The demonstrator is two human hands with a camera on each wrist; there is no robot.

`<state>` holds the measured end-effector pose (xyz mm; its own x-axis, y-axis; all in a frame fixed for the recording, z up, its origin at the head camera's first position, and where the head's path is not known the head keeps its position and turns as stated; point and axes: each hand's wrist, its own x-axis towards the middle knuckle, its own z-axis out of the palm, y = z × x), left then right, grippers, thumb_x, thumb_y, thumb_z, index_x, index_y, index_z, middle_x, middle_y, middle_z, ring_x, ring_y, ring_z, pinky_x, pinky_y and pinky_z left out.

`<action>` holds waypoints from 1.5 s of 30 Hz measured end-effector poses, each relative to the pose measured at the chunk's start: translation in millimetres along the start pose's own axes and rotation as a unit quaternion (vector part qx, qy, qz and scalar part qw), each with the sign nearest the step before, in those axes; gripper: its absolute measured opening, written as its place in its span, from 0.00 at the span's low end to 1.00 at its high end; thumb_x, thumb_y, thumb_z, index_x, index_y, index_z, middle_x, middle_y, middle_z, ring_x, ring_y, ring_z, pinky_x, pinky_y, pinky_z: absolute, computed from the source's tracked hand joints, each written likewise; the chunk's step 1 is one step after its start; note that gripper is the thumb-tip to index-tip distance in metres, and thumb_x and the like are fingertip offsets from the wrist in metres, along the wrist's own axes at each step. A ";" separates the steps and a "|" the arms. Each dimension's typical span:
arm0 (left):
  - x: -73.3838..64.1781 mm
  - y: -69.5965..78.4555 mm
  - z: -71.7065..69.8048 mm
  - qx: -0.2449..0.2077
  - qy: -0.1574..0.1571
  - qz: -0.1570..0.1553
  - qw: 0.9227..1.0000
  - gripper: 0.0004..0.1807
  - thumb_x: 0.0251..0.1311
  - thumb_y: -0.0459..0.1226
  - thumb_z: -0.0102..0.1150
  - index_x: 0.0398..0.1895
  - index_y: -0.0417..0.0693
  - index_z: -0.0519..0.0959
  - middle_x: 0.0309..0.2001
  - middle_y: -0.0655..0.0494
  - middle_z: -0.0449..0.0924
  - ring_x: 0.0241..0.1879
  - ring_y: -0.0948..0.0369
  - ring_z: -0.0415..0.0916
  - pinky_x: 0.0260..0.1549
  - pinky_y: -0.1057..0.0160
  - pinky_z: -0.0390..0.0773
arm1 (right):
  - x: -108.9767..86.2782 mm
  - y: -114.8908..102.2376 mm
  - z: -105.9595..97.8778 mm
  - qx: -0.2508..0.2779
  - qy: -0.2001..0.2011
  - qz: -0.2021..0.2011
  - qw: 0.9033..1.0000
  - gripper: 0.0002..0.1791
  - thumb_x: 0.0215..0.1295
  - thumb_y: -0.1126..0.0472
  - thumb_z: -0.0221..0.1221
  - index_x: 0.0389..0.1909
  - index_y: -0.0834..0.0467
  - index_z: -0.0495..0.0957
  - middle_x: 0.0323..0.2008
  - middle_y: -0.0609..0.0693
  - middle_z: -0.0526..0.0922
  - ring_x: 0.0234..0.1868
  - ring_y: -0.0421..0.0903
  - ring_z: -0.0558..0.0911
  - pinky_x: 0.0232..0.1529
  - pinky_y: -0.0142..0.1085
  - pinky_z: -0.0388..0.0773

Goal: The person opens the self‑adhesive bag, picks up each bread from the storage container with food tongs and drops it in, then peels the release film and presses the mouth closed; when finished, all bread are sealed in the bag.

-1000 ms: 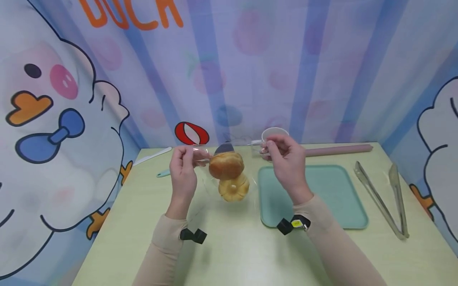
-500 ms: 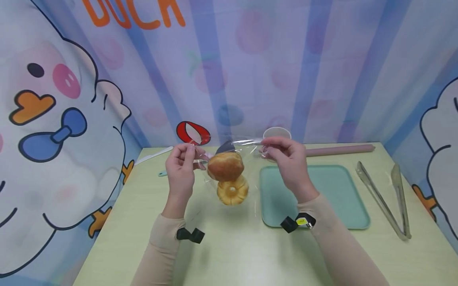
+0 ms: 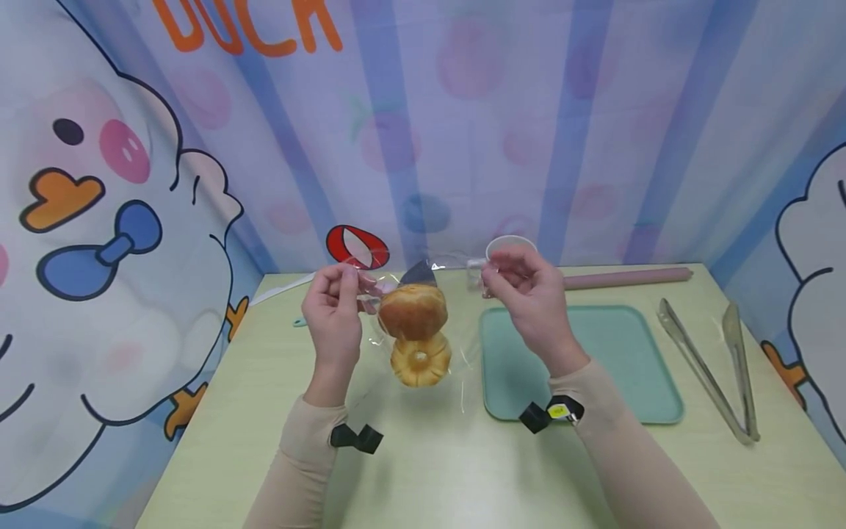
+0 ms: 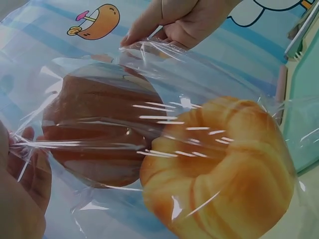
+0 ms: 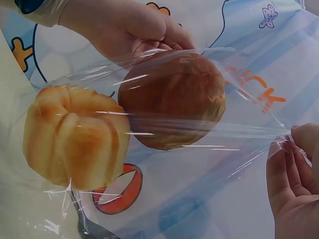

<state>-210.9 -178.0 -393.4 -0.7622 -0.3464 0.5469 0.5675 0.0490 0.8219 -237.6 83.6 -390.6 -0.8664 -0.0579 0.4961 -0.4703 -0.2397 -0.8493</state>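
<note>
Both hands hold up a clear plastic bag [image 4: 199,74] by its upper edge above the table. Inside it, a round brown bun [image 3: 413,312] lies above a golden ring-shaped bread [image 3: 421,360]. My left hand [image 3: 334,308] pinches the bag's left side, close beside the bun. On the other side, my right hand [image 3: 534,305] pinches the bag's right corner between thumb and fingers, apart from both breads. The right wrist view shows the film stretched taut towards the right fingertips [image 5: 283,140].
A green tray [image 3: 588,367] lies right of the bag, with metal tongs [image 3: 710,378] beyond it. Behind my right hand are a white cup [image 3: 509,244] and a pink rod [image 3: 628,278]. A dark flat blade [image 3: 419,273] and a white knife-like tool [image 3: 284,288] lie towards the back.
The bag's breads have shifted slightly left and down. Half a second ago the bag's top edge was pulled straighter; now it sags more. Both hands keep their pinch.
</note>
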 end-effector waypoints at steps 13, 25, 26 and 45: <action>-1.7 4.2 2.2 0.020 0.008 0.000 1.000 0.17 0.80 0.40 0.54 0.47 0.28 0.75 0.33 0.59 0.87 0.31 0.62 0.87 0.26 0.65 0.84 | -2.2 -1.1 -3.2 -0.036 -0.005 -0.020 0.999 0.13 0.64 0.78 0.66 0.49 0.75 0.82 0.39 0.48 0.86 0.37 0.40 0.86 0.39 0.33 0.88; -3.6 4.0 2.0 0.016 0.009 0.004 1.000 0.15 0.80 0.38 0.54 0.45 0.30 0.75 0.32 0.57 0.87 0.30 0.62 0.86 0.24 0.67 0.83 | -1.4 7.4 -8.4 -0.181 -0.024 -0.106 0.978 0.04 0.74 0.70 0.62 0.42 0.66 0.84 0.33 0.57 0.88 0.33 0.40 0.87 0.35 0.31 0.86; -3.6 3.6 2.0 0.016 0.009 0.004 1.000 0.15 0.80 0.38 0.54 0.45 0.29 0.75 0.32 0.57 0.87 0.30 0.62 0.86 0.24 0.67 0.83 | -1.6 7.5 -8.6 -0.196 -0.029 -0.112 0.974 0.04 0.74 0.69 0.62 0.42 0.65 0.84 0.33 0.56 0.88 0.33 0.39 0.87 0.36 0.30 0.86; -1.6 4.1 -0.1 0.027 0.007 0.001 1.000 0.17 0.80 0.39 0.53 0.47 0.28 0.75 0.34 0.58 0.88 0.31 0.62 0.86 0.25 0.68 0.83 | -5.6 8.4 -12.1 -0.177 -0.041 -0.119 0.976 0.10 0.64 0.75 0.68 0.44 0.64 0.87 0.40 0.59 0.88 0.39 0.41 0.88 0.40 0.29 0.86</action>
<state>-207.3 -177.4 -390.9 -0.7564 -0.3599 0.5462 0.5509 0.0998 0.8286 -238.8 93.7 -402.7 -0.7161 -0.1230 0.6871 -0.6976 0.0923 -0.7105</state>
